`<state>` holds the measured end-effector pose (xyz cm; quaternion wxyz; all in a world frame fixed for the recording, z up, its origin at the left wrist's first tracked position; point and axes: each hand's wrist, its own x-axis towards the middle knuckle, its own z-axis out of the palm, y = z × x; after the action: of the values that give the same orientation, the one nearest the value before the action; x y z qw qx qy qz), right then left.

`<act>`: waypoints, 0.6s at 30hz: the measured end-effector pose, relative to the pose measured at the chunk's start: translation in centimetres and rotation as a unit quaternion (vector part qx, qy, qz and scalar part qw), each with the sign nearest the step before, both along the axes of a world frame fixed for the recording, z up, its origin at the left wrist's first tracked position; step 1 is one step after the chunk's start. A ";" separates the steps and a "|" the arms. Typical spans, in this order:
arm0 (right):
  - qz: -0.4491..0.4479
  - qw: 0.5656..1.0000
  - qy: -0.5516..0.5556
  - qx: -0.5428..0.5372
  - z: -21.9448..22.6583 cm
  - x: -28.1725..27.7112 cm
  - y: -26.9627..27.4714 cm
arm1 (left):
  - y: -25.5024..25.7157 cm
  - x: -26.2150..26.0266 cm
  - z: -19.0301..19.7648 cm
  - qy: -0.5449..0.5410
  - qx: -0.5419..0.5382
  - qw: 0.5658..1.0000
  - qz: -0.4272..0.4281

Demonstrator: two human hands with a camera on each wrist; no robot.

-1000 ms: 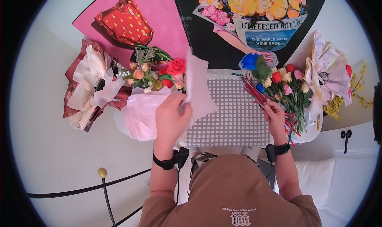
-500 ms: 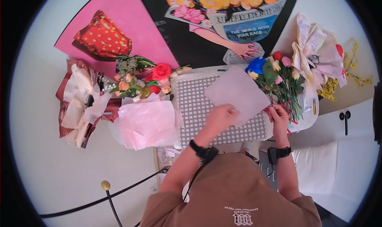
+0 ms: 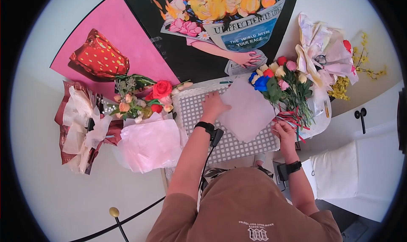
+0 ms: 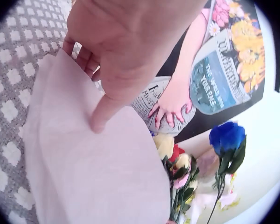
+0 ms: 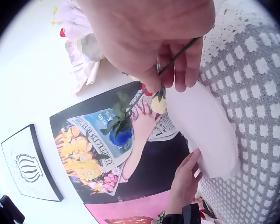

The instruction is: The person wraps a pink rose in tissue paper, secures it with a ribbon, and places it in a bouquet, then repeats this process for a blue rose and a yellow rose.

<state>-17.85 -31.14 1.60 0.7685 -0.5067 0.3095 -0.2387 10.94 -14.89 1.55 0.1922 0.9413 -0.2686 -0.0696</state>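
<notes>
A thin pale pink sheet of wrapping paper point(image 3: 248, 110) lies slanted over the checked tablecloth point(image 3: 193, 110). My left hand point(image 3: 215, 106) is at its left corner. In the left wrist view, the thumb point(image 4: 100, 119) presses the top of the sheet while the other fingers bend past its edge, their tips hidden. With my right hand point(image 3: 286, 134) at the table's right side, I pinch the thin stem point(image 5: 179, 56) of a blue rose point(image 5: 120, 136). Its bloom hangs well out from the fingers in the right wrist view, beyond the paper's right edge.
Loose roses point(image 3: 286, 78) and red ribbons point(image 3: 292, 119) lie on the right, beside a wrapped bouquet point(image 3: 318, 55). Stacked pink paper point(image 3: 150, 144), more flowers point(image 3: 140, 100) and a maroon-wrapped bouquet point(image 3: 80, 127) are on the left. A painted panel point(image 3: 203, 64) stands behind.
The left hand has brought the pale sheet from the left to the middle, then shifted back to its left corner. The right hand keeps the rose stem; the blue bloom has tipped lower.
</notes>
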 end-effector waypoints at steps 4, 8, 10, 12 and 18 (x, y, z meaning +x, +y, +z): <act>0.005 1.000 -0.001 0.014 -0.4 0.2 0.4 | -0.1 -0.1 1.2 0.092 0.051 0.994 -0.019; 0.016 1.000 -0.002 -0.003 0.4 1.0 0.1 | 2.4 1.5 -0.4 0.180 -0.009 0.981 -0.077; 0.030 1.000 0.002 -0.001 1.0 1.4 0.2 | 5.9 0.1 0.8 0.275 -0.240 0.930 0.049; 0.060 0.998 -0.005 0.007 1.3 2.2 0.3 | 9.1 -1.3 -2.8 0.270 -0.352 0.883 0.151; 0.188 0.981 0.015 0.041 2.8 7.4 3.7 | 13.5 -8.3 -3.5 0.277 -0.479 0.761 0.338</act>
<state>-10.45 -27.45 4.40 0.8148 -0.5278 0.2296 -0.0695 2.67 -1.36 -1.90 0.6951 0.6960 0.1337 -0.1201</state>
